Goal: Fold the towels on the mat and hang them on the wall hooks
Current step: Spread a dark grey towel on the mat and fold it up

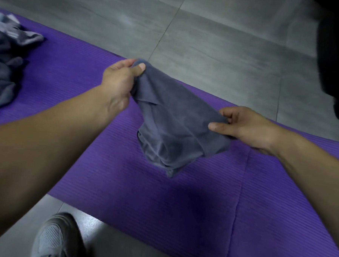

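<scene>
Your left hand pinches a bunched corner of the grey towel between thumb and fingers. Your right hand pinches the opposite edge, so the soft, napped cloth sags in folds above the ribbed purple mat, near its far edge. A crumpled grey heap lies at the mat's left end, and a mesh shoe stands on the tiled floor.

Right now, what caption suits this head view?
Left hand and right hand hold a grey towel over the purple mat.
</scene>
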